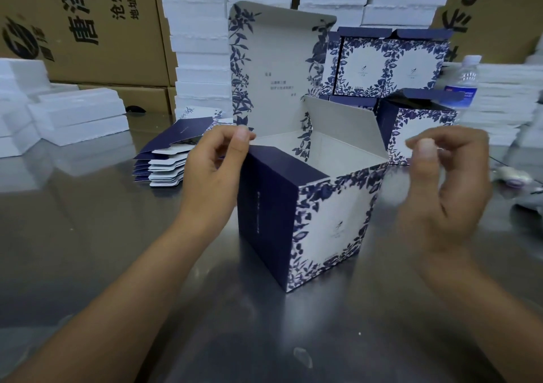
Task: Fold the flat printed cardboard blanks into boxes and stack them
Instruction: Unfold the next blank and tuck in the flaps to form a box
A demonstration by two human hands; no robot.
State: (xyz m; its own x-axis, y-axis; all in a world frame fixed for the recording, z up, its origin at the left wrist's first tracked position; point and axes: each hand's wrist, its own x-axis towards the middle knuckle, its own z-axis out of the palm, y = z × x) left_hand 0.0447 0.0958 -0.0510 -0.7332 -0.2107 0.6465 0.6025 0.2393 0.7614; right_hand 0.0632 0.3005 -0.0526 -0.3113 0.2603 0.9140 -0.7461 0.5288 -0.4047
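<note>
The half-folded box (308, 206) stood upright near the middle of the steel table (88, 235), one corner turned toward the person. Its lid (276, 68) stood up at the back and the top was open. The left hand (214, 159) pinched the dark-blue side flap at the box's upper left edge between thumb and forefinger. The right hand (446, 182) hung just beside the box's right side without touching it. It was blurred, its fingers loosely bent, and nothing showed in it. The white flap (343, 124) on that side stood raised.

Left of the box and further back lay a stack of flat blanks (167, 159), well clear of it. Behind the box on the right, toward the table's far edge, stood the finished boxes (382, 62), stacked two high. One of them, (417, 124), sat close behind the right hand and was partly hidden by it. A water bottle (464, 83) stood just beyond them. White foam trays (199, 44) were piled high along the far edge, with lower piles at the far left, and brown cartons (88, 24) stood behind.
</note>
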